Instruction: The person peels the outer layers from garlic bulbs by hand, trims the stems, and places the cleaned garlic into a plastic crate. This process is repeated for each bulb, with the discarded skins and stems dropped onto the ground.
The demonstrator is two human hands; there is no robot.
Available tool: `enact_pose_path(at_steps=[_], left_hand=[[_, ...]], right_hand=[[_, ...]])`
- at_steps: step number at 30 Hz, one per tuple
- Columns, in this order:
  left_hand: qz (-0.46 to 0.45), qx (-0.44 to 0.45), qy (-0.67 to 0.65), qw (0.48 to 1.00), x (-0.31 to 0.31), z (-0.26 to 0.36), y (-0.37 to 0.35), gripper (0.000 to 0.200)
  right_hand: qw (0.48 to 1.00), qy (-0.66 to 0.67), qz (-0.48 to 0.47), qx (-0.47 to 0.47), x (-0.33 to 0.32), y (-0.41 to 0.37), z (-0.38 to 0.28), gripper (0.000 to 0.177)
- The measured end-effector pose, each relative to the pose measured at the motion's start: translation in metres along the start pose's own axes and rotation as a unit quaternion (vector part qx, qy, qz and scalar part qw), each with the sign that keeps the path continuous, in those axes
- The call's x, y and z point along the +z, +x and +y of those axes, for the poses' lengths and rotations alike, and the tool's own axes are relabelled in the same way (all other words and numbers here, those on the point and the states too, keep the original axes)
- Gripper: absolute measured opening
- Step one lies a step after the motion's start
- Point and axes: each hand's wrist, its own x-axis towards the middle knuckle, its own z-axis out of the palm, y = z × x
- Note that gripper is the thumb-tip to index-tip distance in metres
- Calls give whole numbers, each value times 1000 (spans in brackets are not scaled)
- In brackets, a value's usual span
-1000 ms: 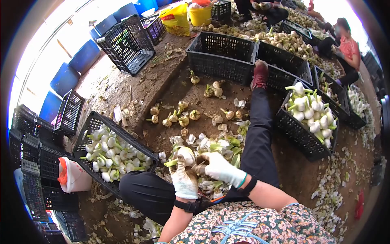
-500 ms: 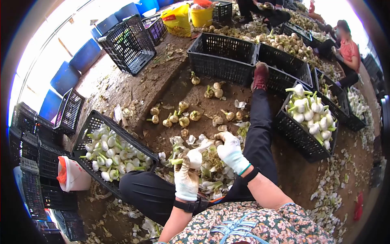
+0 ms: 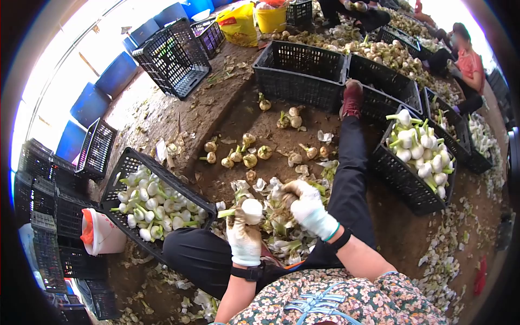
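Observation:
My left hand [image 3: 243, 242], in a white, soiled glove, grips a white garlic bulb [image 3: 252, 212] whose green stem points left. To the right of it, apart from the bulb, my right hand [image 3: 311, 211] is gloved too, with its fingers curled; whatever they hold is hidden. Beneath both hands lies a heap of garlic skins and leaves [image 3: 287, 244]. On the dirt just beyond are several untrimmed garlic bulbs [image 3: 249, 161] with brownish skins. A tilted black crate [image 3: 120, 165] of cleaned white bulbs stands left of my knee.
At right, another black crate [image 3: 403, 187] is heaped with white garlic. Two black crates [image 3: 298, 81] stand by my outstretched foot [image 3: 352, 97]. A white bucket [image 3: 105, 233] sits at left. A person in a red top [image 3: 470, 67] sits at the far right beside garlic piles.
My left hand has shifted slightly left with the garlic bulb. My right hand has drawn a little to the right and nearer to me, so the gap between them is wider.

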Motion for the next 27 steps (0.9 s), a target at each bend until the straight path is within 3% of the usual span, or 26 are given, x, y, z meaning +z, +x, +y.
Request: enact_pose_path(at_steps=[1, 3, 4, 5, 7, 9, 11, 12, 14, 15, 17, 19, 20, 22, 25, 26, 27], left_hand=[[-62, -19, -42, 997, -7, 2, 8, 27], [-80, 10, -66, 995, -10, 5, 12, 31], [-79, 14, -67, 995, -8, 9, 13, 31], [-68, -17, -122, 990, -5, 13, 14, 33], [-55, -44, -175, 982, 1, 21, 15, 36], [-100, -80, -245, 961, 8, 23, 16, 34], [-105, -76, -252, 959, 7, 23, 19, 38], [-100, -83, -272, 954, 12, 25, 19, 39], [-60, -101, -307, 944, 17, 34, 22, 39], [-10, -103, -328, 939, 14, 41, 28, 37], [66, -73, -323, 941, -13, 55, 53, 36], [126, -25, -325, 937, -23, 95, 79, 29], [84, 80, -293, 949, -23, 119, 90, 35], [25, 137, -350, 926, -9, 174, 98, 48], [-14, 259, -103, 960, -9, 172, 110, 47], [-54, 161, -128, 977, -21, 158, 111, 38], [1, 124, -99, 987, -26, 134, 113, 34]], right_hand=[[999, 30, 32, 2, -5, 8, 11, 15], [998, -11, 50, 47, -18, 22, 35, 16], [971, -234, -58, 1, -35, 25, 36, 26], [936, -315, -154, 20, -41, 23, 42, 36], [920, -331, -180, 112, -29, 17, 13, 42], [960, -229, -154, 41, -15, 20, 12, 38], [972, 103, -154, 144, 7, 19, 10, 33], [971, 104, -159, 146, 10, 25, 2, 33], [917, 37, -315, 240, 15, 45, -10, 29], [932, -89, -334, 111, 24, 53, 6, 33], [911, -298, -286, -15, 49, 72, 69, 37], [921, -272, -263, 93, 75, 111, 96, 40], [926, -279, -234, 101, 89, 130, 110, 38], [937, -286, -178, 89, 114, 164, 127, 44], [946, -282, -143, 64, 144, 197, 163, 48], [950, -261, -146, 84, 148, 205, 176, 44], [952, -244, -148, 110, 149, 208, 188, 41]])
